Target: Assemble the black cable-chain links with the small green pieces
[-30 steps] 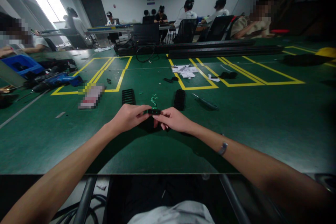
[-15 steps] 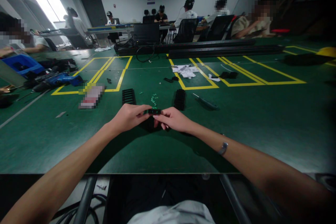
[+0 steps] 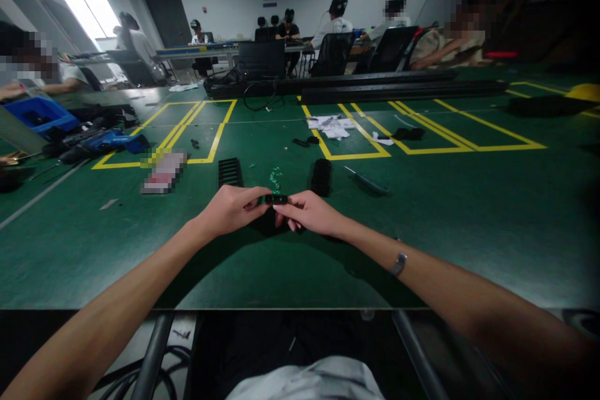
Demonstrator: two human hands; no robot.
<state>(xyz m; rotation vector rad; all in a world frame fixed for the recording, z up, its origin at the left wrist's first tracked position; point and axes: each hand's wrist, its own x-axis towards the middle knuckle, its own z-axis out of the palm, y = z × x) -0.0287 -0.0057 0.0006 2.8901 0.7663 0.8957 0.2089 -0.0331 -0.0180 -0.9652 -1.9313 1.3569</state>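
Between both hands, just above the green table (image 3: pixel 300 275), is a small black rectangular part (image 3: pixel 276 199) with holes along its near side. My left hand (image 3: pixel 232 207) pinches its left end between thumb and fingers. At the right end, my right hand (image 3: pixel 309 211) grips it too, with the lower fingers curled underneath. Behind the part lies a little trail of shiny green pieces (image 3: pixel 275 176), too small to make out singly. A black slotted piece (image 3: pixel 229 172) lies beyond my left hand, and a black block-like stack (image 3: pixel 321 177) beyond my right.
A screwdriver (image 3: pixel 368 181) lies to the right. At left are a blurred-out pale packet (image 3: pixel 164 173), a blue power tool (image 3: pixel 110 141) and a blue bin (image 3: pixel 40 114). White papers (image 3: pixel 332 127) and long black bars (image 3: pixel 403 91) lie farther back. Several people sit beyond.
The black part looks very slightly tilted compared with before, still held in both hands. A person at the right has shifted a little. Otherwise things stay in place.
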